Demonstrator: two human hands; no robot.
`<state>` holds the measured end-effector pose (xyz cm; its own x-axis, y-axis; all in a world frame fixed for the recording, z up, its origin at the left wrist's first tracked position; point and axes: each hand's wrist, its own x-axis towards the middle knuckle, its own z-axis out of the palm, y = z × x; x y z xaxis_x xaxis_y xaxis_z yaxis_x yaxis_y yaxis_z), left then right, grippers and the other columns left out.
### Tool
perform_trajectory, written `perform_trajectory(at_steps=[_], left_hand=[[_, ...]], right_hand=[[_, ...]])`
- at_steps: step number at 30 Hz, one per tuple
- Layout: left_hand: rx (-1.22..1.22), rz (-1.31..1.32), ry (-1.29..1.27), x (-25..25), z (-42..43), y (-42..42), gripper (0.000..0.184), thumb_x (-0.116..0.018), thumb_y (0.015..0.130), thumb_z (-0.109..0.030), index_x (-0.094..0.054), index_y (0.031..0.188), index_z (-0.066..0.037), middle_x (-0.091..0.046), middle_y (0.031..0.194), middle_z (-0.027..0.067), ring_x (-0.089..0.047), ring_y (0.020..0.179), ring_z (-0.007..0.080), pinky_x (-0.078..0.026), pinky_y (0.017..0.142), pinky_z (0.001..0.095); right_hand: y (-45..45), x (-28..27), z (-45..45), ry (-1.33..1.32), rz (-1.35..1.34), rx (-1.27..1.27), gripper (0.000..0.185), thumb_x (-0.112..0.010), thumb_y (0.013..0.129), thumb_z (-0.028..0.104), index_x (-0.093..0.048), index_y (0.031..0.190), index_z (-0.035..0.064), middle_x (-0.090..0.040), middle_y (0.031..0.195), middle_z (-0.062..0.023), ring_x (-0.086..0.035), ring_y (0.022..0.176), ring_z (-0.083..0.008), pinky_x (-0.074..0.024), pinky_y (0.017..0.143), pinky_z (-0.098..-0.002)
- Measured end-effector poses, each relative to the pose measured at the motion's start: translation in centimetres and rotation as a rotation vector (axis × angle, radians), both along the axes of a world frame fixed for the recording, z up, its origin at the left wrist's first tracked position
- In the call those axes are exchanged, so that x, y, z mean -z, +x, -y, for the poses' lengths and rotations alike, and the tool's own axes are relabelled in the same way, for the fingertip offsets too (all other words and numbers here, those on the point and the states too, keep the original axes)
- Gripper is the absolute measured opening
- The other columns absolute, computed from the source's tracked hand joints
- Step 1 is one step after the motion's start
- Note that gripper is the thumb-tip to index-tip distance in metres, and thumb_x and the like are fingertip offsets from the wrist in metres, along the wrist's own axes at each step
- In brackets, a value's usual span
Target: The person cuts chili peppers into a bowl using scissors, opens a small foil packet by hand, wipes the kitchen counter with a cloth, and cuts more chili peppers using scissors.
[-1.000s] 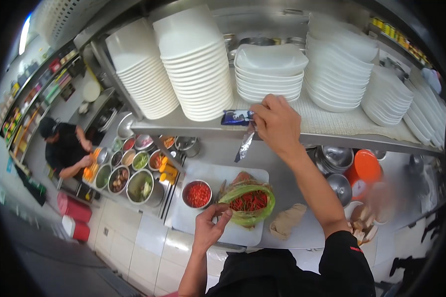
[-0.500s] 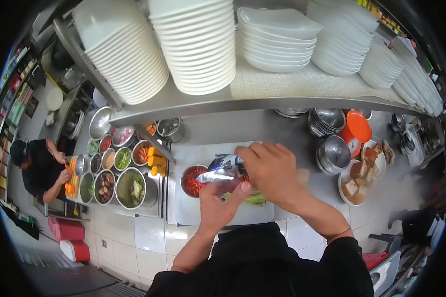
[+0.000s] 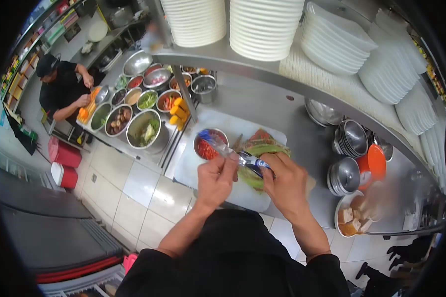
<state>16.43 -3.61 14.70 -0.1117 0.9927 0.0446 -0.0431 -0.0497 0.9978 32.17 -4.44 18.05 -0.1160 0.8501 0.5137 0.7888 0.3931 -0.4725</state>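
Observation:
A crumpled, shiny plastic packet (image 3: 252, 161) with blue and dark printing stretches between my two hands above the cutting board (image 3: 186, 166). My left hand (image 3: 215, 180) pinches it near the middle, and its clear, blue-marked end sticks out toward a metal bowl of chopped red chilies (image 3: 210, 144). My right hand (image 3: 285, 180) has its fingers closed around the packet's other end. Below, green leafy vegetables (image 3: 265, 148) with something reddish lie on the board, partly covered by the packet and my right hand.
Metal pots of ingredients (image 3: 146, 129) and yellow-capped bottles (image 3: 178, 113) stand left. A co-worker (image 3: 67, 89) handles orange pieces there. To the right are stacked metal bowls (image 3: 344, 175), an orange container (image 3: 371, 166) and a bowl of bread-like chunks (image 3: 349, 222). A shelf of white dishes (image 3: 267, 27) hangs ahead.
My view has turned, so the counter appears shifted and tilted. The packet, earlier bunched between my hands, is now drawn out lengthwise, and my right hand sits lower beside it.

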Motion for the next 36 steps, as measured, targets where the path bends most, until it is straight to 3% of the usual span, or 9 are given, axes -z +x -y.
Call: perform_trajectory(at_steps=[3, 13, 16, 18, 20, 23, 27, 33, 36], left_hand=[[-0.058, -0.023, 0.033, 0.8, 0.7, -0.8, 0.032, -0.058, 0.093, -0.024, -0.061, 0.073, 0.001, -0.057, 0.059, 0.0034, -0.051, 0.051, 0.0073, -0.037, 0.047, 0.0214], [-0.140, 0.010, -0.060, 3.0, 2.7, -0.2, 0.025, -0.054, 0.092, -0.016, -0.060, 0.076, 0.001, -0.057, 0.063, 0.0033, -0.052, 0.058, 0.0084, -0.040, 0.054, 0.0216], [-0.030, 0.242, 0.100, 4.5, 3.3, -0.2, 0.016, -0.059, 0.089, -0.012, -0.063, 0.089, 0.002, -0.062, 0.075, 0.0041, -0.057, 0.069, 0.0106, -0.044, 0.062, 0.0211], [0.372, 0.227, 0.136, 6.0, 3.8, -0.9, 0.034, -0.064, 0.080, -0.006, -0.058, 0.111, 0.006, -0.056, 0.117, 0.0126, -0.059, 0.088, 0.0118, -0.046, 0.073, 0.0232], [0.343, 0.210, -0.030, 6.7, 4.7, -0.8, 0.028, -0.066, 0.080, -0.004, -0.062, 0.105, 0.005, -0.062, 0.105, 0.0117, -0.060, 0.084, 0.0113, -0.047, 0.071, 0.0241], [0.290, 0.028, -0.094, 6.9, 4.1, -0.5, 0.016, -0.072, 0.082, -0.016, -0.069, 0.083, 0.000, -0.062, 0.069, 0.0000, -0.050, 0.062, 0.0038, -0.039, 0.054, 0.0216], [0.376, 0.095, -0.083, 6.4, 2.7, -0.5, 0.016, -0.072, 0.083, -0.015, -0.069, 0.084, 0.001, -0.059, 0.067, -0.0019, -0.043, 0.057, 0.0028, -0.032, 0.049, 0.0224], [0.472, 0.013, -0.034, 7.0, 0.2, -3.9, 0.016, -0.071, 0.082, -0.013, -0.065, 0.079, 0.001, -0.057, 0.064, -0.0017, -0.044, 0.058, 0.0031, -0.033, 0.050, 0.0222], [0.472, 0.023, -0.001, 6.1, -0.9, -5.6, 0.017, -0.071, 0.082, -0.012, -0.063, 0.077, 0.001, -0.056, 0.063, -0.0011, -0.044, 0.057, 0.0034, -0.033, 0.049, 0.0222]], right_hand=[[0.3, 0.3, 0.6, -0.037, -0.111, -0.052, 0.015, -0.066, 0.070, 0.002, -0.065, 0.085, 0.0047, -0.060, 0.073, -0.0107, -0.058, 0.059, -0.0285, -0.0449, 0.052, -0.0339], [2.2, 2.3, 1.5, -0.262, -0.374, -0.190, 0.011, -0.067, 0.072, 0.003, -0.065, 0.084, 0.0033, -0.061, 0.075, -0.0122, -0.061, 0.065, -0.0283, -0.0461, 0.058, -0.0340], [2.6, 2.7, 1.7, -0.417, -0.492, -0.192, 0.010, -0.069, 0.074, 0.006, -0.065, 0.082, 0.0020, -0.064, 0.073, -0.0135, -0.062, 0.063, -0.0255, -0.0461, 0.058, -0.0320], [2.7, 3.3, 1.8, -0.507, -0.558, -0.174, 0.011, -0.070, 0.074, 0.008, -0.066, 0.082, 0.0017, -0.064, 0.071, -0.0141, -0.063, 0.062, -0.0238, -0.0462, 0.058, -0.0311], [2.9, 4.5, 1.7, -0.607, -0.611, -0.219, 0.014, -0.071, 0.076, 0.012, -0.067, 0.085, 0.0022, -0.065, 0.069, -0.0132, -0.062, 0.059, -0.0216, -0.0463, 0.058, -0.0307], [3.3, 4.3, 1.9, -0.629, -0.550, -0.186, 0.018, -0.071, 0.076, 0.013, -0.068, 0.090, 0.0030, -0.065, 0.070, -0.0115, -0.061, 0.060, -0.0190, -0.0466, 0.060, -0.0299], [3.4, 2.3, 2.0, -0.643, -0.429, -0.170, 0.018, -0.070, 0.077, 0.005, -0.066, 0.094, -0.0003, -0.067, 0.080, -0.0041, -0.060, 0.073, -0.0094, -0.0478, 0.069, -0.0248], [1.4, 2.0, 1.3, -0.515, -0.628, -0.179, 0.031, -0.076, 0.073, 0.013, -0.065, 0.100, 0.0007, -0.067, 0.093, -0.0079, -0.061, 0.086, -0.0135, -0.0474, 0.078, -0.0269], [-1.7, 1.4, 0.9, -0.372, -0.334, -0.175, 0.037, -0.075, 0.075, 0.024, -0.065, 0.103, 0.0023, -0.067, 0.094, -0.0130, -0.064, 0.087, -0.0260, -0.0491, 0.077, -0.0323]])
